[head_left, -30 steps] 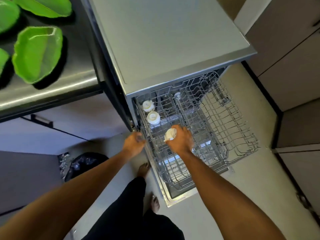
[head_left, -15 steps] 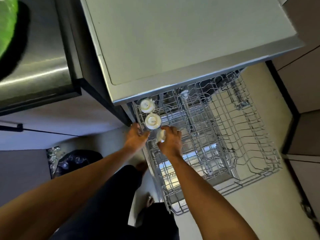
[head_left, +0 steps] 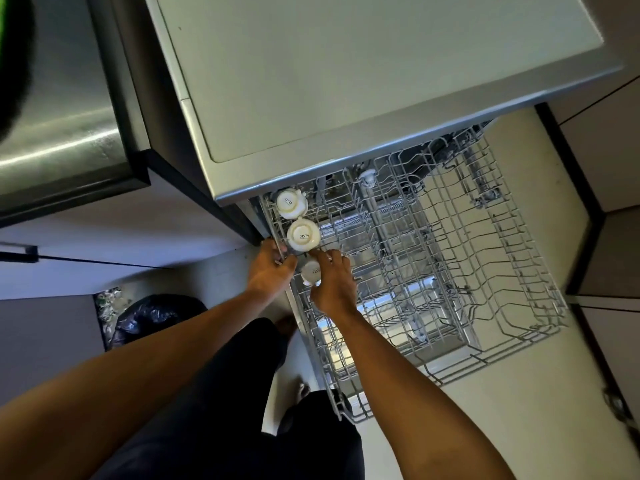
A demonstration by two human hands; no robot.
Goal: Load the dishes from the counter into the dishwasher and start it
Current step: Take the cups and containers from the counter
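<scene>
The dishwasher's upper wire rack (head_left: 467, 271) is pulled out below the grey dishwasher top (head_left: 346, 74). Two white cups stand upside down along the rack's left side, one at the back (head_left: 290, 203) and one in front of it (head_left: 303, 234). A third white cup (head_left: 310, 271) sits upside down just behind them, and my right hand (head_left: 334, 284) holds it with fingers curled round its side. My left hand (head_left: 272, 270) grips the rack's left edge beside that cup.
A steel counter (head_left: 62, 133) lies at the upper left, with a sliver of green dish at its top-left corner. A black bin bag (head_left: 152, 317) sits on the floor at the left. Cabinet fronts (head_left: 616, 161) line the right. My feet stand left of the rack.
My right hand carried the third cup left and back, setting it upside down behind the second cup. My left hand stayed on the rack's edge. The view shifted right.
</scene>
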